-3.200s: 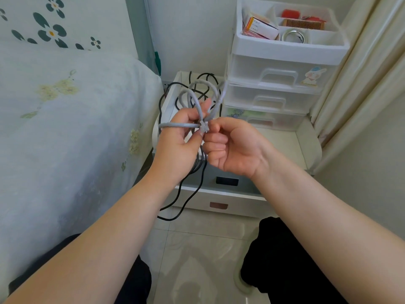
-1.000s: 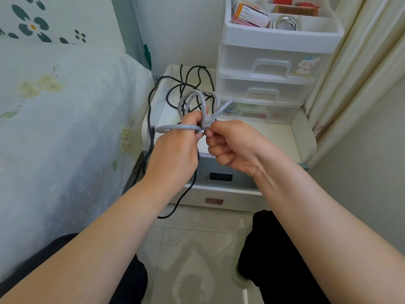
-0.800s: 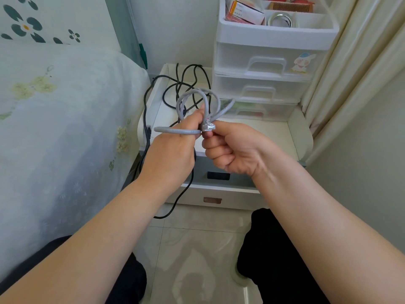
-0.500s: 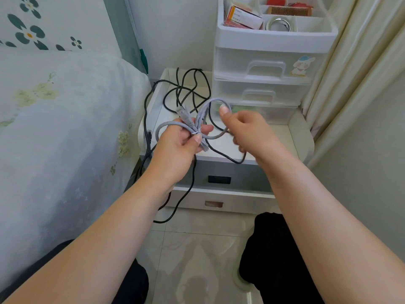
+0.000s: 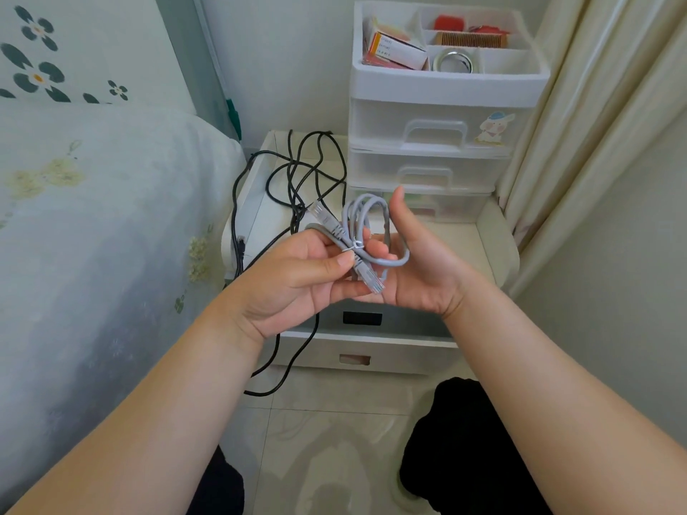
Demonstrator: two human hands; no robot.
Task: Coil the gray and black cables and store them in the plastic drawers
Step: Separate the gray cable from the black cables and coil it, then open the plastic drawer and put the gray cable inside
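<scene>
The gray cable [image 5: 363,216] is a small coil bound at its middle with a thin tie, both clear plugs sticking out. My left hand [image 5: 293,280] pinches it at the tie between thumb and fingers. My right hand [image 5: 427,269] is spread behind the coil, thumb up, with the loops resting against its palm. The black cable [image 5: 297,172] lies loose and tangled on the white nightstand [image 5: 496,236], one length hanging down its front to the floor. The plastic drawers [image 5: 431,131] stand at the nightstand's back, all three shut.
An open tray on top of the drawer unit holds a small box [image 5: 399,50], a comb and a tape roll. A bed [image 5: 93,217] fills the left side. A curtain [image 5: 594,105] hangs on the right. My knees are at the bottom over a tiled floor.
My right hand let go of the plug end and opened out behind the coil. My left hand turned the tied gray bundle so that the plugs point sideways.
</scene>
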